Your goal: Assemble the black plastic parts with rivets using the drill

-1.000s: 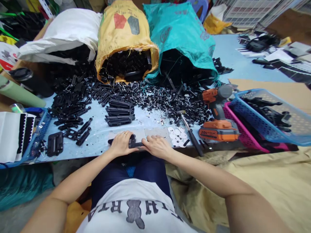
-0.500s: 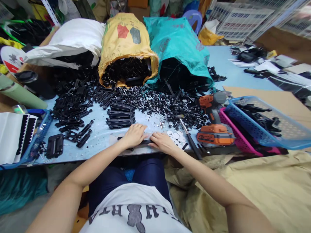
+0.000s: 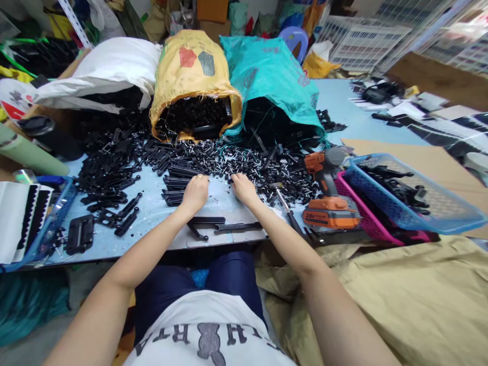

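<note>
My left hand [image 3: 196, 192] is closed at the right end of a neat stack of black plastic arms [image 3: 179, 178]. A tiny pale bit shows by its fingertips, too small to name. My right hand [image 3: 244, 189] reaches to the near edge of a heap of small black parts and metal pins [image 3: 244, 158]. Its fingers are bent and pressed together; whatever they hold is hidden. Between my forearms, at the table's front edge, lie a black bar [image 3: 208, 220], a longer black arm [image 3: 238, 227] and a short angled black piece [image 3: 198, 233].
An orange cordless drill [image 3: 331, 212] stands right of a hammer [image 3: 287, 206]. Blue basket [image 3: 450, 223] rests over a pink one [image 3: 368, 221]. White [image 3: 110, 58], yellow [image 3: 190, 61] and teal [image 3: 267, 71] sacks line the back. Loose black parts [image 3: 102, 168] lie left.
Both hands have left the black pieces at the front edge and moved forward to the small parts and pins. The pieces they covered now show. The view has shifted slightly.
</note>
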{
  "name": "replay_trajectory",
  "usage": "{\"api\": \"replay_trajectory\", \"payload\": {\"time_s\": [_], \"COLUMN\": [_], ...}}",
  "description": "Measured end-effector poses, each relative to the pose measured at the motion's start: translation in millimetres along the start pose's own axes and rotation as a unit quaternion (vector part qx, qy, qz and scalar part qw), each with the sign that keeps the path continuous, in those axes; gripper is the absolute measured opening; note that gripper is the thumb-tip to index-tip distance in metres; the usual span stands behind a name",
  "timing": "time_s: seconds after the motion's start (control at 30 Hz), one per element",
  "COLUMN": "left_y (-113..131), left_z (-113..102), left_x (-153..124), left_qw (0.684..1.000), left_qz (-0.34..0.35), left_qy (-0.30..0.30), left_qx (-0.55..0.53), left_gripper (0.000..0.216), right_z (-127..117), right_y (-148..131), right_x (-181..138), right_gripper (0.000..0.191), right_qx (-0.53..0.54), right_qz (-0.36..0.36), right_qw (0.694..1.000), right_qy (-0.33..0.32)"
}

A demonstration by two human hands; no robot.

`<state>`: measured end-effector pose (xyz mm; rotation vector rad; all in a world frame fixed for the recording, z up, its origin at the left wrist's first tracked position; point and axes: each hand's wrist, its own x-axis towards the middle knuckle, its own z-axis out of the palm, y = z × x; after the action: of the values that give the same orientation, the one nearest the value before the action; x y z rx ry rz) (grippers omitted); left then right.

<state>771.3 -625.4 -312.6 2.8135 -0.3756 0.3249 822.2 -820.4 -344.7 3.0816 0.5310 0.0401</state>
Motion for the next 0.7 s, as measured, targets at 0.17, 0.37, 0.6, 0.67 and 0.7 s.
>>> {"api": "replay_trajectory", "payload": {"time_s": [0.17,0.37,0.6,0.67,0.7], "left_y": [-47.2,-44.5,-31.0,-32.6,-33.7], "left_z": [-30.4,-29.3,-40.6,-38.3,-36.1], "left_x": [-93.0,-118.1,-93.9,-93.3,-94.2], "left_qw": [0.998,0.997,0.977,0.982,0.985], "left_qz": [0.033,0.043,0.149,0.126,0.115], "left_qy": [0.031,-0.057,-0.128,-0.113,-0.103], "left_qx": [-0.05,0.009,0.086,0.085,0.082], "left_gripper": [0.022,0.025,0.034,0.031,0.029], "right_z": [1.4,-14.6,-45.3,-52.1,-54.6], "right_y": [-9.4,-1.8,-15.1,-20.8,-23.1], "right_x": [16.1,-8.3,-55.5,-65.5,-69.2], "right_gripper": [0.027,0.026,0.014,0.013,0.013], "right_qx": [-0.004,0.096,0.295,0.335,0.346], "right_qz": [0.021,-0.003,-0.09,-0.089,-0.092], "right_qw": [0.999,0.995,0.951,0.937,0.93], "right_qy": [-0.026,0.027,0.002,-0.05,-0.078]}}
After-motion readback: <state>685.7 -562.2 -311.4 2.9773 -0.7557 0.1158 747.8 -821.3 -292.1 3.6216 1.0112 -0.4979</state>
